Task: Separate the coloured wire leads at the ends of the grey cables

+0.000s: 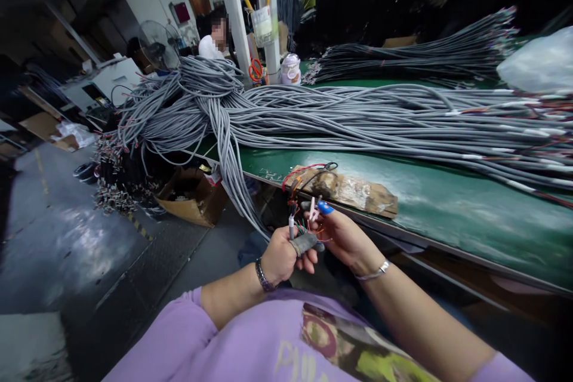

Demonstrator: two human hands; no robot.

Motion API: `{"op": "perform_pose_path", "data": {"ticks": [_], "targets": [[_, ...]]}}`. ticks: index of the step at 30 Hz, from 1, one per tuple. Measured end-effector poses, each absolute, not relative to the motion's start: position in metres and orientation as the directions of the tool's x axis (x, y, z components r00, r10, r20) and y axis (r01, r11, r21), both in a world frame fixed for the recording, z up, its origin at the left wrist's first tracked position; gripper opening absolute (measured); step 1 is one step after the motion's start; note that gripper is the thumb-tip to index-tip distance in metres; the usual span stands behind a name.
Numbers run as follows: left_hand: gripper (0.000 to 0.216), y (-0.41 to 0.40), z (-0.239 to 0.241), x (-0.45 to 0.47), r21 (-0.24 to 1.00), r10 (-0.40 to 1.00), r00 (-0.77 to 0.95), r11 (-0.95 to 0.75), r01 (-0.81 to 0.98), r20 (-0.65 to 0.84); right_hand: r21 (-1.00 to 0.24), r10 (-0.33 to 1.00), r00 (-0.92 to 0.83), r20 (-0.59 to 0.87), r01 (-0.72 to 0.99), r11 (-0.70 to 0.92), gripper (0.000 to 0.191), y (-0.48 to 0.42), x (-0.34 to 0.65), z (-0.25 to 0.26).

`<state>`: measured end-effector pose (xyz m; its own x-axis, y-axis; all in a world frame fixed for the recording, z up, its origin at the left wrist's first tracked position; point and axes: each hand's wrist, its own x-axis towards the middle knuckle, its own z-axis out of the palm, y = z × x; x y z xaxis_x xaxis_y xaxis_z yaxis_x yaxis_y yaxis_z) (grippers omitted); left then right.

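Observation:
My left hand, a grey cover on one finger, is closed around the end of a grey cable whose thin coloured wires fan out to the right. Between the fingers of my right hand is a small pale pink connector; a blue cover wraps one of those fingertips. Both hands are close together just off the table's front edge. Right behind them, a worn wooden block lies on the green table, with red and black wires at its left end.
A thick bundle of grey cables runs across the table and droops over its edge at left. Behind it lie black cables, a lidded cup and orange scissors. A cardboard box stands below left. A person is farther back.

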<state>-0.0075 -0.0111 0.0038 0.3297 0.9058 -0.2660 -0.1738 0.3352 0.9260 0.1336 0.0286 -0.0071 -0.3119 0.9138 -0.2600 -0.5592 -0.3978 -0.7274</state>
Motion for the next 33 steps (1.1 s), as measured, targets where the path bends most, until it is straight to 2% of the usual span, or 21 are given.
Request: {"op": "perform_pose_path", "data": {"ticks": [5, 11, 17, 21, 25, 28, 33], "targets": [[0.044, -0.009, -0.001, -0.009, 0.955, 0.928, 0.29, 0.276, -0.11, -0.235, -0.823, 0.894, -0.341, -0.291, -0.387, -0.415, 0.041, 0.019, 0.139, 0.0], [0.037, -0.013, -0.009, -0.012, 0.979, 0.931, 0.305, 0.202, 0.022, -0.199, -0.93, 0.941, -0.261, -0.216, -0.237, -0.279, 0.04, 0.006, 0.142, 0.005], [0.041, -0.014, -0.014, -0.012, 0.98, 0.945, 0.26, 0.199, 0.018, -0.197, -0.928, 0.963, -0.147, -0.227, -0.268, -0.26, 0.034, 0.003, 0.135, 0.001], [0.045, -0.015, -0.012, -0.014, 0.976, 0.949, 0.238, 0.218, -0.016, -0.208, -0.899, 0.966, -0.115, -0.232, -0.355, -0.258, 0.033, 0.0, 0.133, -0.004], [0.046, -0.015, -0.004, -0.015, 0.958, 0.942, 0.234, 0.269, -0.097, -0.24, -0.788, 0.922, -0.253, -0.295, -0.482, -0.384, 0.027, 0.005, 0.141, -0.012], [0.047, -0.012, 0.002, -0.016, 0.937, 0.932, 0.245, 0.31, -0.16, -0.266, -0.687, 0.883, -0.344, -0.319, -0.558, -0.466, 0.037, 0.015, 0.147, -0.017], [0.046, -0.005, 0.007, -0.013, 0.913, 0.928, 0.258, 0.332, -0.236, -0.27, -0.715, 0.89, -0.35, -0.291, -0.539, -0.446, 0.035, 0.032, 0.142, -0.013]]}}
